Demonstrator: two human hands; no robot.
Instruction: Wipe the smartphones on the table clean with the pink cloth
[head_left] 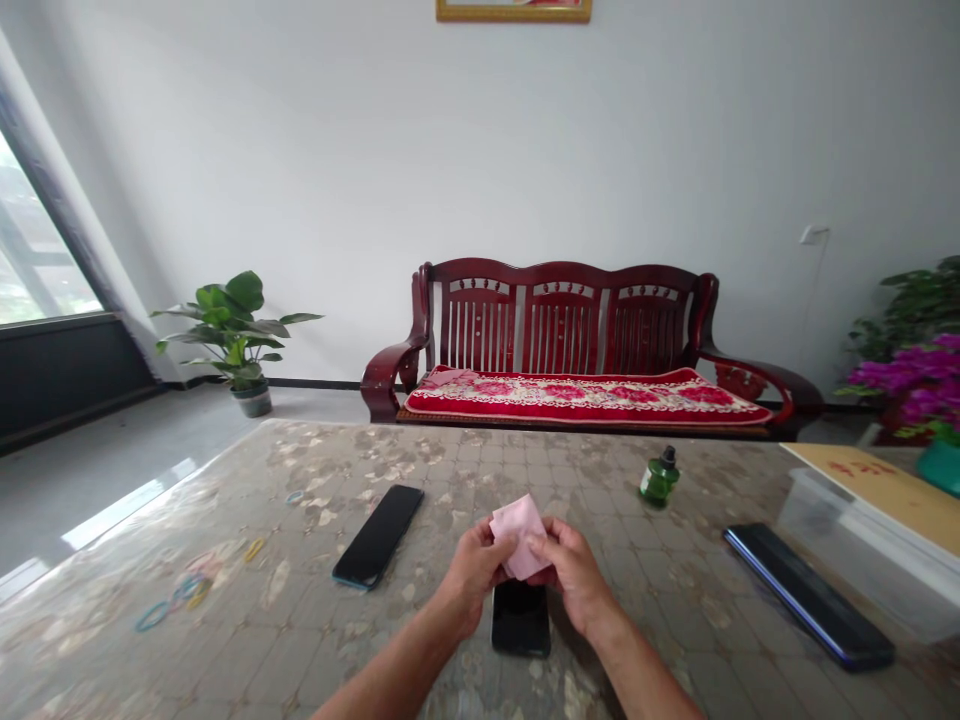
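Observation:
A small folded pink cloth (520, 530) is held up between my two hands. My left hand (480, 565) pinches its left side, thumb on top. On the other side my right hand (568, 568) grips it the same way; the fingers beneath are partly hidden. Directly below the cloth, a black smartphone (520, 622) lies on the table, its upper end covered by my hands and the cloth. To the left lies a larger dark phone (379, 535), screen up and angled. A green bottle (660, 477) with a black cap stands beyond my right hand.
The patterned tablecloth (300, 640) covers the table. Loose rubber bands (176, 598) lie at left. At right are a thick dark phone (806, 592) and a clear plastic box (832, 530) beneath a tan board (877, 485). A wooden bench (566, 335) stands behind the table.

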